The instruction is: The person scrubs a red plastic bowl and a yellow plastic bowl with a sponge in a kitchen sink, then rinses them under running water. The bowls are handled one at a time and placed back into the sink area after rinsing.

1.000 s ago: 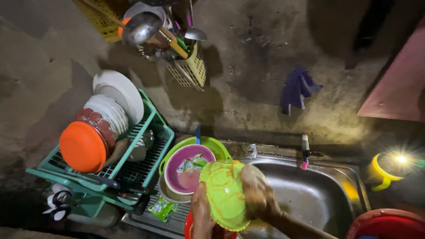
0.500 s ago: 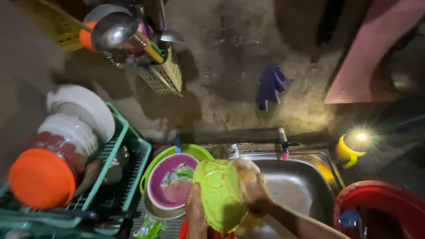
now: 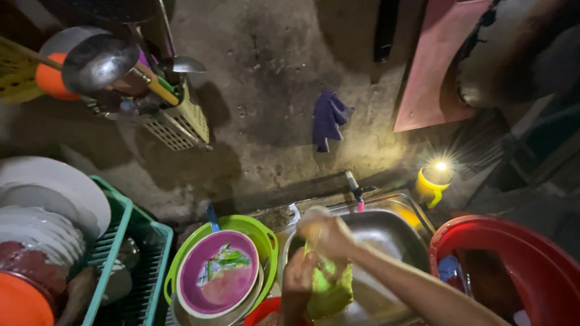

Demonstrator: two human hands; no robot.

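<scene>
Both my hands hold a yellow-green plastic plate [image 3: 331,288] over the steel sink [image 3: 393,232], near the bottom middle of the view. My left hand [image 3: 298,282] grips its left edge from below. My right hand [image 3: 327,233] is closed over its top edge, with the forearm running off to the lower right. The plate is tilted almost edge-on, so its face is hidden. A pale blur at my right fingertips is too unclear to name.
A green basin [image 3: 264,232] with a purple-rimmed plate [image 3: 217,282] sits left of the sink. A green dish rack [image 3: 124,253] holds white plates [image 3: 54,193]. A red tub [image 3: 531,265] stands right. A tap [image 3: 356,190], a lit yellow lamp [image 3: 434,180], a purple cloth [image 3: 329,118] and a utensil basket [image 3: 178,124] line the wall.
The plate has turned from facing up to nearly edge-on and sits lower over the sink. My right hand shifted from its side to its top. The view swung right.
</scene>
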